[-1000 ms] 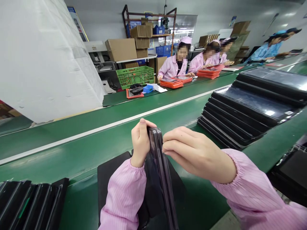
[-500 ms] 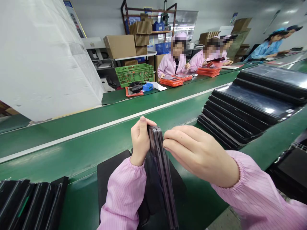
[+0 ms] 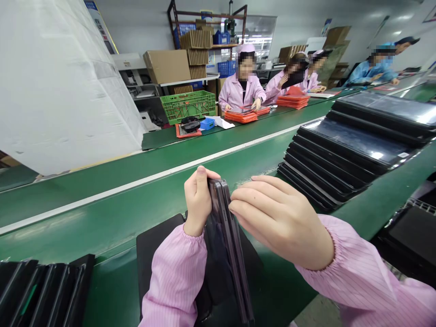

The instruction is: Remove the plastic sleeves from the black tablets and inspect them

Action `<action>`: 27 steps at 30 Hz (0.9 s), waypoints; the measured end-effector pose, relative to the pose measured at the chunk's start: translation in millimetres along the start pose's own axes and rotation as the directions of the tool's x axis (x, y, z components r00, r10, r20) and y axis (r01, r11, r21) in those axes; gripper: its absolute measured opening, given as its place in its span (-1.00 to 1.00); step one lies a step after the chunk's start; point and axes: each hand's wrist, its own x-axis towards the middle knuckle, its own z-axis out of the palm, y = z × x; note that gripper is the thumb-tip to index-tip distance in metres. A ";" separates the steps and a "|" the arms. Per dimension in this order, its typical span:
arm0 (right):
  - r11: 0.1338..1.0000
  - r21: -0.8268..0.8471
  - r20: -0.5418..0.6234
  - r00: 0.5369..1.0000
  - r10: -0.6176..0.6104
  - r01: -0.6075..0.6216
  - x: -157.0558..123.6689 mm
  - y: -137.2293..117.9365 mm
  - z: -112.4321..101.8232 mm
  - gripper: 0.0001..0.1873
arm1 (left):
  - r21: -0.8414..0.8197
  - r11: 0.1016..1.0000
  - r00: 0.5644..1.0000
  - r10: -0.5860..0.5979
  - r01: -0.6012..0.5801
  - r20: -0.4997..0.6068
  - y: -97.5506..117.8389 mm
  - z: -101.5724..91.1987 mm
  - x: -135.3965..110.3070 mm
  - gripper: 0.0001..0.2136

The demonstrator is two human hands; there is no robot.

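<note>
Near the middle of the head view, two dark tablets (image 3: pixel 229 240) stand on edge, face against face, with a row of small speaker holes on their upper edge. My left hand (image 3: pixel 198 197) is closed around their far left end, the thumb on top. Against the right side of the pair, my right hand (image 3: pixel 272 218) has its fingers pressed together, the tips at or very close to the tablet. Its thumb and anything pinched there are hidden. Beneath the tablets lies a black flat cover or case (image 3: pixel 150 245) on the green bench.
Stacked black tablet-like panels (image 3: pixel 340 168) rise at right; a row of black cases (image 3: pixel 47 290) lies lower left. Across the green belt (image 3: pixel 153 181), coworkers sit behind orange-sleeved stacks (image 3: pixel 241 116). A green crate (image 3: pixel 189 106) and a white wrapped block (image 3: pixel 68 91) stand beyond.
My hands and the two tablets hold almost the same pose; the right hand's upper fingers have spread slightly. Across the belt, one coworker's hand has come down to the orange stack.
</note>
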 end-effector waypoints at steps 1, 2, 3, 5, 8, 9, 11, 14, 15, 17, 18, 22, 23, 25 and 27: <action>0.999 0.012 -0.007 0.999 0.037 -0.037 -0.5 -1.5 -0.2 -0.75 | 0.007 1.000 1.000 0.004 -0.004 -0.003 -0.5 -0.1 0.1 -0.50; 0.996 0.035 -0.014 0.996 0.082 -0.082 -0.7 -2.6 0.0 -0.77 | 0.014 1.000 1.000 0.007 -0.007 -0.007 -0.9 -0.2 0.2 -0.50; 0.989 0.071 -0.022 0.991 0.133 -0.131 -0.6 -3.1 0.8 -0.79 | 0.022 1.000 1.000 0.009 -0.009 -0.009 -1.1 0.0 0.1 -0.49; 0.954 0.175 -0.036 0.967 0.252 -0.242 -0.4 -2.4 4.7 -0.84 | 0.034 0.999 1.000 0.015 -0.015 -0.011 -0.5 0.8 -0.5 -0.49; 0.797 0.393 -0.065 0.851 0.521 -0.458 -5.0 -1.2 16.9 -0.92 | 0.033 0.999 0.999 0.040 -0.040 0.007 2.3 3.0 -2.7 -0.50; 0.700 0.499 -0.044 0.791 0.610 -0.512 -9.3 -2.6 22.2 -0.95 | 0.024 0.998 0.999 0.051 -0.052 0.018 3.4 3.7 -3.5 -0.51; 0.461 0.696 0.088 0.702 0.707 -0.551 -22.9 -10.5 33.6 -0.72 | -0.006 0.998 0.997 0.067 -0.067 0.030 4.9 4.6 -4.7 -0.55; 0.161 0.785 0.386 0.676 0.628 -0.598 -50.4 -33.4 50.4 -0.15 | -0.028 0.998 0.998 0.064 -0.064 0.014 4.8 4.6 -5.1 -0.57; 0.083 0.777 0.466 0.658 0.591 -0.624 -59.0 -42.0 55.4 0.01 | -0.021 0.998 0.998 0.059 -0.059 0.005 4.5 4.4 -5.1 -0.57; -0.076 0.761 0.576 0.615 0.539 -0.645 -72.2 -56.8 63.2 0.17 | 0.001 0.999 0.999 0.045 -0.045 -0.006 4.0 4.4 -5.3 -0.55; -0.152 0.760 0.605 0.601 0.523 -0.632 -76.4 -61.8 65.6 0.19 | 0.009 0.999 0.999 0.038 -0.038 -0.008 4.0 4.7 -5.7 -0.55; -0.261 0.809 0.581 0.653 0.485 -0.527 -83.5 -68.3 62.9 -0.05 | 0.035 0.999 0.999 0.027 -0.028 0.025 6.7 5.4 -8.4 -0.52; -0.242 0.826 0.557 0.673 0.487 -0.509 -85.0 -69.0 59.8 -0.15 | 0.037 0.999 0.999 0.024 -0.026 0.037 7.6 4.2 -9.2 -0.52; -0.170 0.828 0.537 0.668 0.514 -0.535 -90.5 -72.9 53.5 -0.33 | 0.059 0.998 0.999 0.002 -0.005 0.043 9.1 -0.8 -10.3 -0.53; -0.070 0.763 0.553 0.592 0.586 -0.643 -99.7 -80.1 51.2 -0.42 | 0.151 0.988 0.999 -0.030 0.026 0.027 9.3 -7.4 -9.5 -0.52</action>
